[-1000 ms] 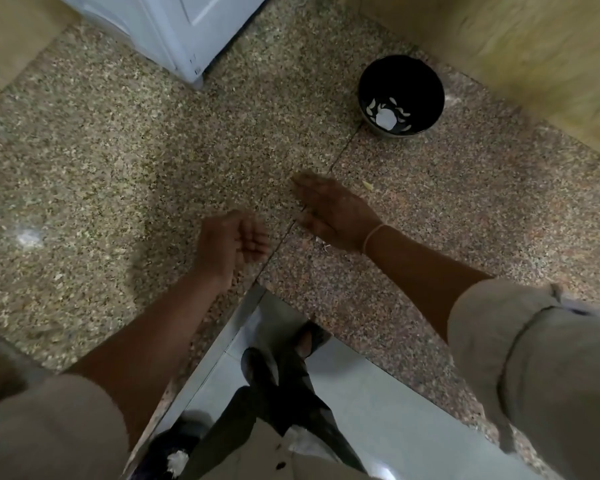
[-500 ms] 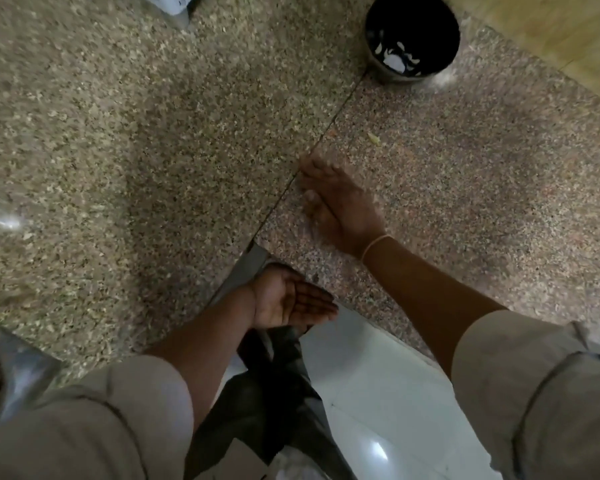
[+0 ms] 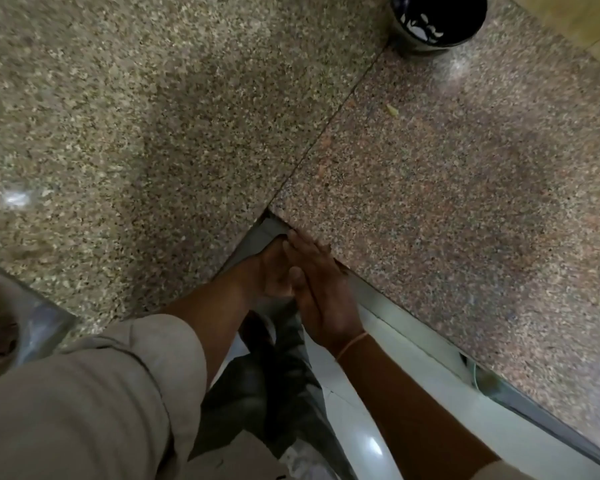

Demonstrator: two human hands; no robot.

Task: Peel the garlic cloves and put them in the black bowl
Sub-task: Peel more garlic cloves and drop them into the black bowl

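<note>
- Speckled granite counter (image 3: pixel 153 133): two slabs, their seam running from the round black bowl (image 3: pixel 413 43) toward the person.
- Two hands at the counter edge, well apart from the bowl: right hand (image 3: pixel 321 289) flat, fingers straight and together; left hand (image 3: pixel 269 271) cupped beneath, its fingers hidden.
- Risk: swept bits may miss that palm and fall.
- One bowl holds pale garlic pieces (image 3: pixel 423 24), uncountable.
- One yellowish scrap (image 3: pixel 392 109) lies between bowl and hands.
</note>
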